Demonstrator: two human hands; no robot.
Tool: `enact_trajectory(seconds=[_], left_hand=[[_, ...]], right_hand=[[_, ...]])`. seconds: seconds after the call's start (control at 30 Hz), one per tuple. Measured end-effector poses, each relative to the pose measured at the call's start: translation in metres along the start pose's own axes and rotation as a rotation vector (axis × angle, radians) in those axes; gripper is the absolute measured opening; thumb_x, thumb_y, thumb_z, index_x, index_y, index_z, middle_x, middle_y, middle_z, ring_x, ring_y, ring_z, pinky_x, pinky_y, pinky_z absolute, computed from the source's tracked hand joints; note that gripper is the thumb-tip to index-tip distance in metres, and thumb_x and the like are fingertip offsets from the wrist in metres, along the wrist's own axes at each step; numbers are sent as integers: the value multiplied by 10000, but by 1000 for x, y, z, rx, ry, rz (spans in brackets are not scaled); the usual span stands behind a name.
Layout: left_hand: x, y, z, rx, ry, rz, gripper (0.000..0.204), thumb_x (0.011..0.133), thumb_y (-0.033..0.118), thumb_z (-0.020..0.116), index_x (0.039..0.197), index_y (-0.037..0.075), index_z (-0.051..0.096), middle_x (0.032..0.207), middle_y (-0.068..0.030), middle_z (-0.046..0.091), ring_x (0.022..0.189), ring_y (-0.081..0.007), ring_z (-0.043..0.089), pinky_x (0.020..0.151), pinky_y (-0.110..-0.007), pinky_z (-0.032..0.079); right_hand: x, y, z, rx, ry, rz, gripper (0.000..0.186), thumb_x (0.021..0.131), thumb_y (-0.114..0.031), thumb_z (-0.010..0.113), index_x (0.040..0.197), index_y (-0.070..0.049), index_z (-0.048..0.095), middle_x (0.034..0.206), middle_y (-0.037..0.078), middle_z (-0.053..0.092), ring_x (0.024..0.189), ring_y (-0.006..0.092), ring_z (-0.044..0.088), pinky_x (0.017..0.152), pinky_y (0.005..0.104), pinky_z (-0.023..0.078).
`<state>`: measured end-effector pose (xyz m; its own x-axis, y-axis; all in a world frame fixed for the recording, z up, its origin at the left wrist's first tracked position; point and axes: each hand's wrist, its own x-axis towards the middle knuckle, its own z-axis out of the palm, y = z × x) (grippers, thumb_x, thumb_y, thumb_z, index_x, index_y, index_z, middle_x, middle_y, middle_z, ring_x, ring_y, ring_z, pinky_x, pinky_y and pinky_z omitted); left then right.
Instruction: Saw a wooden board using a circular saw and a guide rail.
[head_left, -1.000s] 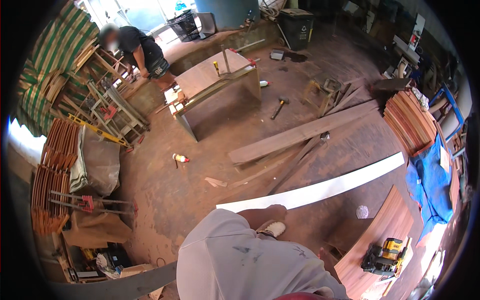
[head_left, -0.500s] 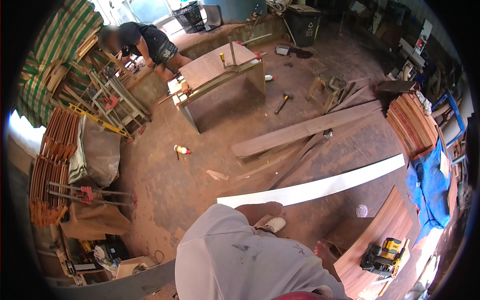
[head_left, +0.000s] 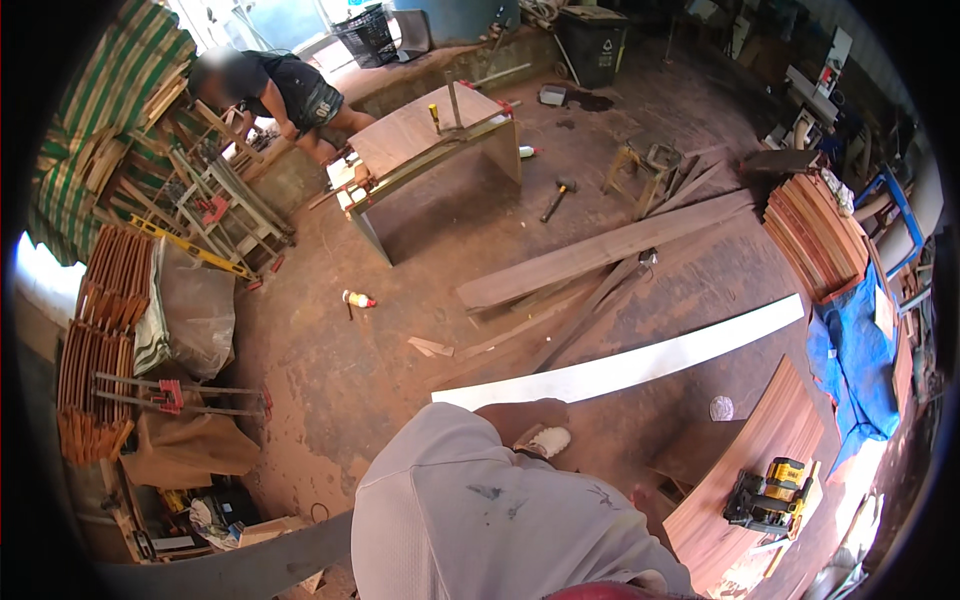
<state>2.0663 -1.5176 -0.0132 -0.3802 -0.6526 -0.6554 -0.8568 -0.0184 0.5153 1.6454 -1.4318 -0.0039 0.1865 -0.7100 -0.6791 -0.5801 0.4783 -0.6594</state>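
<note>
Below me is my own grey-shirted torso, bent forward. My left arm (head_left: 525, 411) comes out of its sleeve and bends at the near end of a long white strip (head_left: 640, 360); its hand is hidden. Beside that arm a white shoe (head_left: 548, 441) shows. My right hand (head_left: 648, 498), partly covered by my shirt, is close to the left edge of a brown wood-grain panel (head_left: 745, 480); its fingers are too unclear to read. On the panel's right side rests a yellow-and-black power tool (head_left: 770, 493). A darker board (head_left: 698, 447) lies partly beneath the panel.
Long planks (head_left: 600, 255) lie ahead, with a hammer (head_left: 558, 200) and a glue bottle (head_left: 357, 299) on the floor. Another person (head_left: 285, 90) bends beside a clamped cabinet (head_left: 430, 150). Stacked wooden frames (head_left: 105, 340) stand left; a blue tarp (head_left: 850, 375) hangs right.
My view has tilted slightly, so the surroundings sit a little higher and farther left. My arms and the things near them keep nearly the same places.
</note>
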Motion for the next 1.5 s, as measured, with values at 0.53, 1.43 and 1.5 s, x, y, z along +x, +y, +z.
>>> enact_trajectory(seconds=[0.53,1.43,1.5], left_hand=[[-9,-12,1,57,108,39,243,793,283,648,975,129,696,1090,-110,660,1020,-294,622,852,-413,493],[9,5,-50,52,19,27,369,788,355,630,961,41,717,982,-182,684,917,-327,657,794,-435,507],[13,6,-47,86,-11,11,395,778,368,640,954,22,714,983,-188,681,924,-325,654,794,-433,505]], right_hand=[[-2,-30,-12,-42,49,115,497,948,-518,462,934,-40,598,759,54,590,700,153,558,667,346,454],[66,32,2,-72,63,121,488,888,-517,548,860,-33,609,776,94,595,756,172,551,687,371,456],[63,23,5,-57,61,135,476,881,-507,566,885,-34,617,802,115,601,781,193,559,701,385,456]])
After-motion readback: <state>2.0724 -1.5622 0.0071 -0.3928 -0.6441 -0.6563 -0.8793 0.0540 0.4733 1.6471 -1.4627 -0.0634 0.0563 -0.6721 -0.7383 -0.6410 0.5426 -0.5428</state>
